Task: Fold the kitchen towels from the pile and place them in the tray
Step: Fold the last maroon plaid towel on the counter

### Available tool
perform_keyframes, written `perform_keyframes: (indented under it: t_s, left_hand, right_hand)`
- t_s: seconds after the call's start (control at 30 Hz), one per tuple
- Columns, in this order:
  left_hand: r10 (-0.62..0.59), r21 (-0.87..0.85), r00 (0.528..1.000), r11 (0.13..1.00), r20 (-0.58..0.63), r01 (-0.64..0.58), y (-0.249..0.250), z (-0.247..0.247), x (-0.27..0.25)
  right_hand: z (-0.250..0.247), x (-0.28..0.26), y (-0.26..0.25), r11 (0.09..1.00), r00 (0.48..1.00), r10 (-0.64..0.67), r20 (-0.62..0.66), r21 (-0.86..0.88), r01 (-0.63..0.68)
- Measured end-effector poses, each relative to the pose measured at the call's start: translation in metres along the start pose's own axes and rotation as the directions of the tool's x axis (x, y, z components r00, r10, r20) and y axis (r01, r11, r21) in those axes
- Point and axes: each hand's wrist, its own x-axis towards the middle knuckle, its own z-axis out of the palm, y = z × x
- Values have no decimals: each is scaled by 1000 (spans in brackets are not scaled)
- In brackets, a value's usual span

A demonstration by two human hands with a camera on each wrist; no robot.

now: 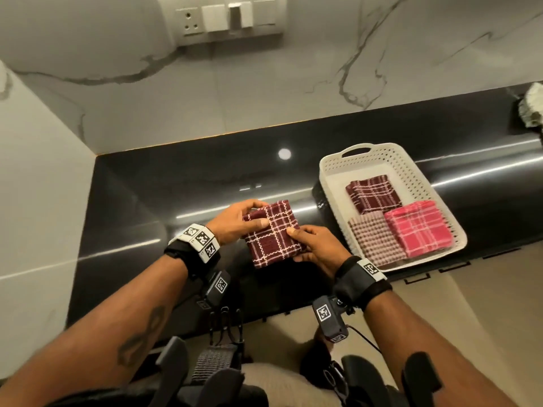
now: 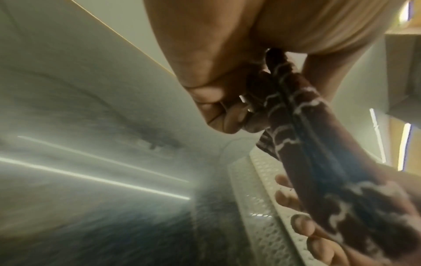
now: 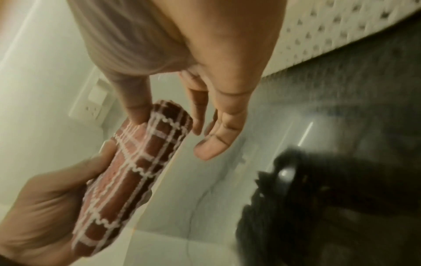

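A folded maroon checked towel (image 1: 271, 235) is held just above the black counter (image 1: 176, 201). My left hand (image 1: 255, 214) grips its left, far corner, thumb on top and fingers curled round the edge. My right hand (image 1: 296, 239) pinches its right side, thumb on top and fingers beneath. In the right wrist view my thumb presses the towel (image 3: 136, 162). The left wrist view shows the towel (image 2: 296, 126) edge-on. To the right stands the white perforated tray (image 1: 411, 160), holding a folded maroon towel (image 1: 373, 193), a beige towel (image 1: 376, 240) and a pink towel (image 1: 417, 227).
A marble wall with a socket panel (image 1: 229, 19) rises behind the counter, and a white wall closes the left side. A pale crumpled thing (image 1: 531, 110) lies at the far right edge. The counter's front edge runs just below my wrists.
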Motion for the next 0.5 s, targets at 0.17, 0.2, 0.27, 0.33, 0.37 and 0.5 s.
perform_keyframes:
  t_s: [0.17, 0.2, 0.27, 0.33, 0.37, 0.5]
  left_hand:
    - [39, 74, 996, 996, 74, -45, 69, 55, 75]
    - [43, 129, 996, 990, 72, -52, 79, 68, 92]
    - [24, 229, 999, 973, 45, -34, 99, 95, 130]
    - [-13, 307, 1000, 952, 24, 5, 110, 119, 167]
    - [-29, 337, 1000, 941, 5, 26, 114, 130, 184]
    - [-86, 440, 994, 892, -68, 107, 113, 154, 229]
  right_hand:
    - [-100, -7, -53, 991, 982, -124, -140, 32, 130]
    - [-122, -6, -60, 991, 975, -133, -178, -5, 134]
    - [-168, -1, -72, 986, 960, -145, -240, -112, 122]
    - [-205, 9, -80, 959, 944, -178, -279, -262, 104]
    - [-221, 17, -82, 931, 933, -205, -296, -354, 92]
    - [-263, 52, -87, 787, 919, -228, -322, -616, -21]
